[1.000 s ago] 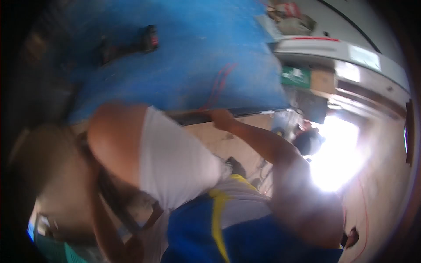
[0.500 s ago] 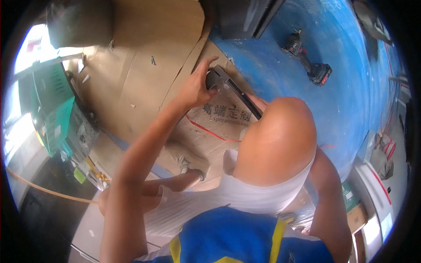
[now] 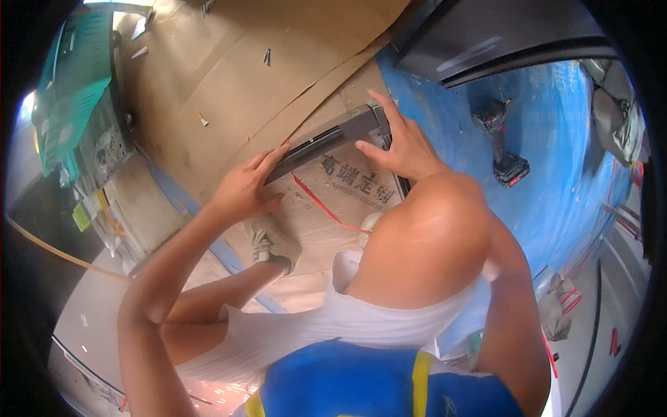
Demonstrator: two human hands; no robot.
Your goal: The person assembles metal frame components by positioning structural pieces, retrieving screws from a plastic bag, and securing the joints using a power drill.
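A dark, narrow frame [image 3: 316, 144] with a squared corner lies over printed cardboard in front of me. My left hand [image 3: 243, 186] grips its left-hand bar, fingers over the far edge and thumb on the near side. At the corner, my right hand [image 3: 413, 151] holds the frame with forefinger and thumb spread around it; its other fingers are partly hidden. The second bar runs from the corner toward my raised knee, which covers its end. A red strap [image 3: 321, 203] lies on the cardboard below the frame.
A cordless drill [image 3: 501, 142] lies on the blue floor sheet [image 3: 445, 115] at right. A large dark panel [image 3: 500, 38] stands at the far right. Screws [image 3: 267, 57] rest on the brown cardboard [image 3: 208, 76]. A green crate [image 3: 76, 90] stands at left.
My left hand has left the corner and moved down-left onto the bar. My right hand has come up from behind my knee to the corner. The frame has turned, and the view has shifted.
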